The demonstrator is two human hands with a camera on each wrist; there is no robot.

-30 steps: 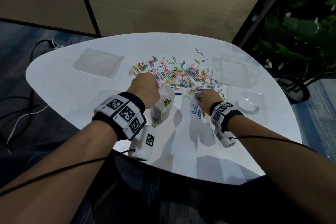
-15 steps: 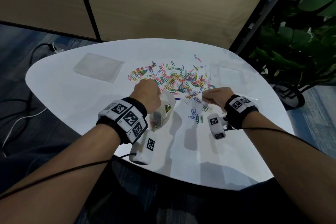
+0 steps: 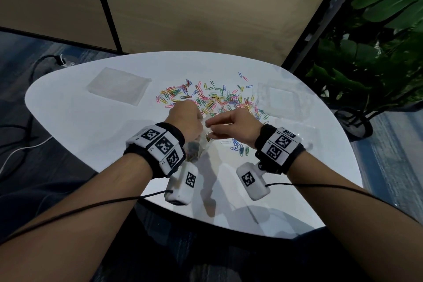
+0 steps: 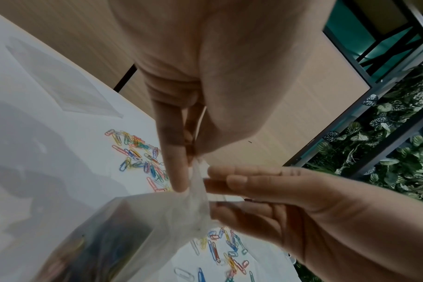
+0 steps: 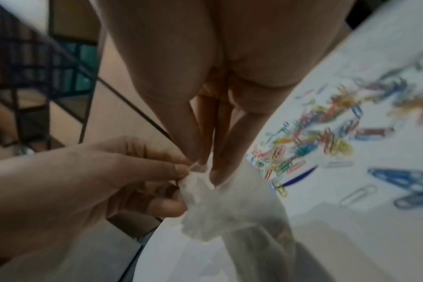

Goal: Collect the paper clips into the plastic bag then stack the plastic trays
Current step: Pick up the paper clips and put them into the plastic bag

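Observation:
A clear plastic bag (image 3: 201, 144) with coloured clips inside hangs above the white table (image 3: 91, 126). My left hand (image 3: 185, 119) pinches its crumpled rim (image 4: 196, 183) between thumb and forefinger. My right hand (image 3: 229, 127) meets it from the right, fingertips (image 5: 219, 177) bunched at the bag's mouth (image 5: 198, 188) and touching the film. Whether clips lie between them is hidden. Loose paper clips (image 3: 217, 98) are spread behind the hands, with a small blue cluster (image 3: 239, 150) under the right wrist. A frosted tray (image 3: 119, 86) lies far left, a clear tray (image 3: 281, 98) far right.
Another clear plastic piece (image 3: 306, 133) lies by the table's right edge. A potted plant (image 3: 366, 64) stands off the right side. Wood wall panels (image 3: 206, 7) rise behind the table, and cables (image 3: 23, 144) lie on the floor at the left.
My right hand lifted from the clips near the table's front and swung left to the bag's mouth. The left hand kept holding the bag.

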